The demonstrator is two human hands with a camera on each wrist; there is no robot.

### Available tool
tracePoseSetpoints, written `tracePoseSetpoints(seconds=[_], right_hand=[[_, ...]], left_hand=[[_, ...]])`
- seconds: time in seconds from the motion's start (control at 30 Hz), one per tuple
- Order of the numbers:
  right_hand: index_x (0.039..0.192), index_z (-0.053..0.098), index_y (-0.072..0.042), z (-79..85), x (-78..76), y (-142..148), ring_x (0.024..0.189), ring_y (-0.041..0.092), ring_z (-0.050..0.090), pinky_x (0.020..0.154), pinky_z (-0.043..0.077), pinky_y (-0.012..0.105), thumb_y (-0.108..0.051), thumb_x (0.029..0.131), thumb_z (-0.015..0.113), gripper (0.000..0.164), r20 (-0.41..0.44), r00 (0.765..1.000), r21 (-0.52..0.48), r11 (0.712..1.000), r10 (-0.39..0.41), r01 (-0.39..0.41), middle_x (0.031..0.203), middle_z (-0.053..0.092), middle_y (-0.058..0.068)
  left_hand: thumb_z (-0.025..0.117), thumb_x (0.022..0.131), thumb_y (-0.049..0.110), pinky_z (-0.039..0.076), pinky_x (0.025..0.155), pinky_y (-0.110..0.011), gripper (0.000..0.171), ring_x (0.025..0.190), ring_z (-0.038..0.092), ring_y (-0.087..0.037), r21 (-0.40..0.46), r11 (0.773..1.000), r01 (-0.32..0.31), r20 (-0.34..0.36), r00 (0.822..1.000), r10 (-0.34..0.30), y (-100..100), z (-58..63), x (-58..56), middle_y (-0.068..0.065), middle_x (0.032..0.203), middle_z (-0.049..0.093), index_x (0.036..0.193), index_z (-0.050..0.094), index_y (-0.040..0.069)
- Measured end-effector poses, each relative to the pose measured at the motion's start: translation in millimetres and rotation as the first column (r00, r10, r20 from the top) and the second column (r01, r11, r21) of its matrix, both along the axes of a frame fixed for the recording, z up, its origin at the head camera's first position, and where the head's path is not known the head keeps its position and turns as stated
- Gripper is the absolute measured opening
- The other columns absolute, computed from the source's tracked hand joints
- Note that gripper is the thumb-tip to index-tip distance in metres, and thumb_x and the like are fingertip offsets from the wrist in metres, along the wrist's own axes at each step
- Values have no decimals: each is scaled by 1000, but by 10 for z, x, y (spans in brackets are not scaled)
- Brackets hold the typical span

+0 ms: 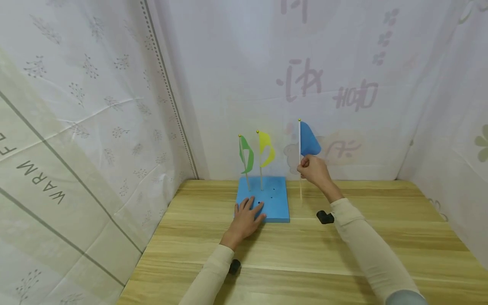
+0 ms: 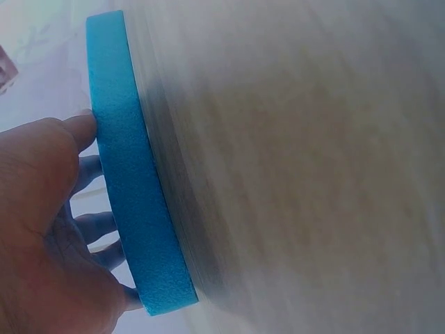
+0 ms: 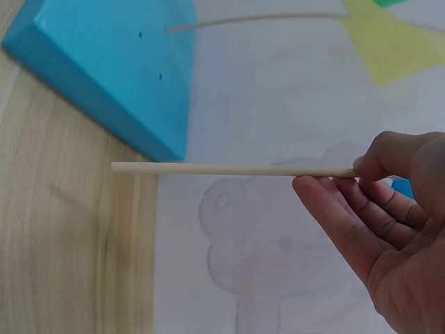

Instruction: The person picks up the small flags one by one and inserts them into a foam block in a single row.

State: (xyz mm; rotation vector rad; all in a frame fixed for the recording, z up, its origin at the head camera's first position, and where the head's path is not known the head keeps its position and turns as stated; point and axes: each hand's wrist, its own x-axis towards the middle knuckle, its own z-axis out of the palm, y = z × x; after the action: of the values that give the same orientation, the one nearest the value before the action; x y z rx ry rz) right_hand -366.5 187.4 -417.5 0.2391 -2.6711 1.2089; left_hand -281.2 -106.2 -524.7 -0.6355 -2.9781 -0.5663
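Observation:
My right hand point(image 1: 314, 170) pinches the wooden stick of a blue flag point(image 1: 309, 140) between thumb and fingers, holding it upright to the right of a blue foam board point(image 1: 280, 207). In the right wrist view the bare lower end of the stick point(image 3: 208, 168) shows beside the board's edge. My left hand point(image 1: 245, 220) rests on the board's front left part with fingers spread, its fingertips on the top face. A green flag point(image 1: 248, 156) and a yellow flag point(image 1: 268, 149) stand in the back of the board. Several small holes dot the top of the board.
A black angled piece point(image 1: 325, 217) lies on the wooden table point(image 1: 297, 254) near my right forearm. Another black piece point(image 1: 234, 267) is by my left sleeve. Printed curtains point(image 1: 236, 84) hang behind the table and along both sides.

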Motion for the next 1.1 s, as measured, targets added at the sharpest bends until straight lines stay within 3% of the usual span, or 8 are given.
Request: tracePoseSetpoints(seconds=[0.33, 1.1], right_hand=[[100, 65, -1, 92, -53, -295, 75, 26, 77, 59, 54, 29, -13, 101, 64, 13, -19, 1000, 23, 1000, 20, -19, 94, 77, 20], [99, 66, -3, 82, -168, -677, 86, 32, 78, 69, 60, 41, -12, 102, 64, 9, -106, 993, -17, 999, 48, -50, 101, 76, 19]], left_hand=[[54, 112, 43, 20, 125, -77, 56, 159, 28, -47, 2, 1000, -5, 14, 1000, 5, -6, -12, -15, -22, 172, 32, 162, 50, 18], [54, 112, 45, 20, 124, -77, 56, 160, 28, -47, 9, 1000, -9, 25, 1000, 9, -8, -20, -3, -21, 173, 31, 162, 50, 18]])
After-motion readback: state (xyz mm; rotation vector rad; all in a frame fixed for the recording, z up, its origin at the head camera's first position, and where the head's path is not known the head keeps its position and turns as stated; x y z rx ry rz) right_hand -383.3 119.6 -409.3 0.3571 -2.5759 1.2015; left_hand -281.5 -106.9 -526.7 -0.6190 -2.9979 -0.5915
